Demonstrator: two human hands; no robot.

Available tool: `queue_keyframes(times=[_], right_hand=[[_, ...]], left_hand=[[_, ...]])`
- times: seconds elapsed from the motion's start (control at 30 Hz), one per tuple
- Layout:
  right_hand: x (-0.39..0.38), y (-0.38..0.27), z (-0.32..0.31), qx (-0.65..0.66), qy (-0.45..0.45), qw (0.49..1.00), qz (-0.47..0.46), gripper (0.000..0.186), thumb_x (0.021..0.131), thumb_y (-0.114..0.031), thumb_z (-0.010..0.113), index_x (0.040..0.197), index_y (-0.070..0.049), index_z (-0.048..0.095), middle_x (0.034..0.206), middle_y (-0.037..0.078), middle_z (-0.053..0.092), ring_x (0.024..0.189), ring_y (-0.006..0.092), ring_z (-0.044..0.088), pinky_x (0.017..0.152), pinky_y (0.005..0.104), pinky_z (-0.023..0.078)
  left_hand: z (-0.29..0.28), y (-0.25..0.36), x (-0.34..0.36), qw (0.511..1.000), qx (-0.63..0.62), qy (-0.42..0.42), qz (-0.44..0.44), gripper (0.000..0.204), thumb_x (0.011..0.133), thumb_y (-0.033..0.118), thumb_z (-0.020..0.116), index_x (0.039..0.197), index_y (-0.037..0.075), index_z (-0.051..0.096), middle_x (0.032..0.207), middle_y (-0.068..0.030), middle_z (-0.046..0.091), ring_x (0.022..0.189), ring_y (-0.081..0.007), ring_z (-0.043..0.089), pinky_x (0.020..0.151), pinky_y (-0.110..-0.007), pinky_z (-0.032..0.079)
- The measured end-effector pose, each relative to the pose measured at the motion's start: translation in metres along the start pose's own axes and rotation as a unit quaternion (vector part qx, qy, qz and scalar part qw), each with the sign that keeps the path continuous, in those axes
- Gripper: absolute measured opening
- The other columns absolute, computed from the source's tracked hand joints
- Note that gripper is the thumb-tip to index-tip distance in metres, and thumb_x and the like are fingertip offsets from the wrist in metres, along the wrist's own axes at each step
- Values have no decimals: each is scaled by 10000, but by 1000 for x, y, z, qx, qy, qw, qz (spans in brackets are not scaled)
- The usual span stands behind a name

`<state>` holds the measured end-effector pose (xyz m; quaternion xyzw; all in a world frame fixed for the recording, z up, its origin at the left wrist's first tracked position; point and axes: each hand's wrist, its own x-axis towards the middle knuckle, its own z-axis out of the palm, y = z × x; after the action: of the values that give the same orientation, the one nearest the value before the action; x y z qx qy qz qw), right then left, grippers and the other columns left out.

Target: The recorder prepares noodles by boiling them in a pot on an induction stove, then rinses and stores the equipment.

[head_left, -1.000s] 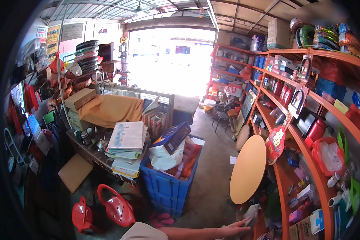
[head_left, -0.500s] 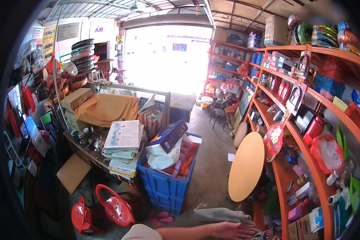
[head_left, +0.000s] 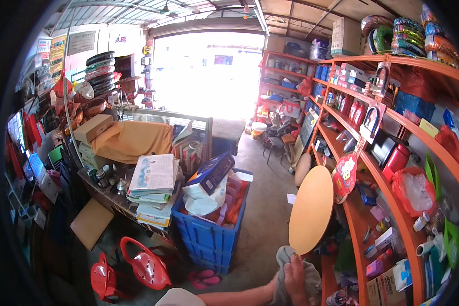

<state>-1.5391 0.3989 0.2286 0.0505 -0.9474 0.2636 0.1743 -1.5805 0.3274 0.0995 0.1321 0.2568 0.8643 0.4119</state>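
A crumpled grey cloth (head_left: 312, 278) is bunched between my hands at the bottom of the view, just below the round wooden tabletop (head_left: 312, 211). My left hand (head_left: 273, 288) reaches in from the lower left and is closed on the cloth, its fingers mostly hidden in the folds. From the lower edge my right hand (head_left: 294, 278) comes up, fingers curled over the cloth. The upper fold of the cloth is close to the tabletop's lower rim; I cannot tell whether they touch.
Orange shelves (head_left: 359, 250) loaded with goods run along the right. Left of my hands stand a blue crate (head_left: 204, 237), red plastic chairs (head_left: 147, 266) and pink slippers (head_left: 204, 279). A desk holds stacked papers (head_left: 150, 176). Beyond lies a concrete floor (head_left: 262, 188) leading to a bright doorway.
My left hand lay flat with fingers stretched over the spread cloth; now it is closed in it. My right hand has come into view, and the cloth is gathered up and higher.
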Motion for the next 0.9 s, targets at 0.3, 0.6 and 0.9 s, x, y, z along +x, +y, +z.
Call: queue_keyframes(times=[0.3, 0.6, 0.9], right_hand=[[-66, -74, -1, 47, 86, 995, 8, 385, 804, -196, 681, 1116, 15, 601, 1269, 206, 545, 1188, 379, 493, 1009, 459, 363], [-15, -27, -41, 905, -151, 396, 37, 593, 909, -270, 542, 1412, -34, 334, 1364, 170, 441, 1149, 319, 497, 1015, 470, 367], [-24, -8, -16, 918, -167, 355, 62, 422, 918, -220, 505, 1287, -18, 480, 1281, 126, 514, 1094, 255, 529, 973, 435, 404]], left_hand=[[-31, 51, 41, 967, 177, 139, 120, 369, 976, 281, 439, 1253, 46, 508, 1212, -90, 568, 1090, -200, 561, 889, -317, 478], [73, -15, 30, 492, 656, 564, 96, 494, 978, 367, 376, 1368, 65, 393, 1373, -179, 408, 1260, -339, 378, 1020, -445, 318], [40, -29, 45, -271, 695, 630, 217, 654, 971, 501, 261, 1484, 98, 230, 1522, -275, 144, 1388, -523, 81, 1110, -608, 67]])
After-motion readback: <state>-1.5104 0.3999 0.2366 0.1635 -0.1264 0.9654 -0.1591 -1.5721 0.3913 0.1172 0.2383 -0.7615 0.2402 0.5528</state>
